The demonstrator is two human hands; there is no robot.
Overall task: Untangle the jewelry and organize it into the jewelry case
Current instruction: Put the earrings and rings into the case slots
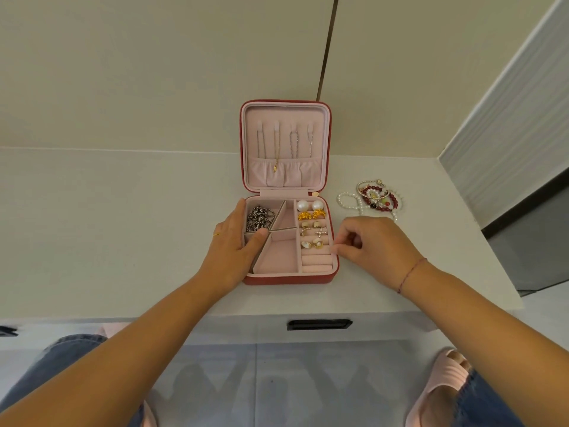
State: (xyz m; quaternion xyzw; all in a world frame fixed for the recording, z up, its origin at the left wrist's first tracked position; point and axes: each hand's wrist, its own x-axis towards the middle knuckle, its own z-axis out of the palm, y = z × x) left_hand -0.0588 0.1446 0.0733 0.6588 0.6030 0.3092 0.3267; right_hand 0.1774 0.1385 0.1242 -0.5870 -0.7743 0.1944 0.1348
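A red jewelry case [286,278] with pink lining stands open on the white desk. Thin necklaces [277,146] hang inside its upright lid. A dark silver chain [260,217] fills the back left compartment. Pearl, gold and cross earrings [311,224] sit in the right column. My left hand [235,241] rests on the case's left rim, thumb on a divider. My right hand [374,243] is at the case's right edge, fingertips pinched together; I cannot tell whether they hold anything. A tangle of pearl and red bead bracelets [374,197] lies right of the case.
The desk [123,226] backs onto a cream wall, with a grey panel at the right. Below the front edge is a drawer with a black handle [319,324]. My knees in jeans and a pink slipper show underneath.
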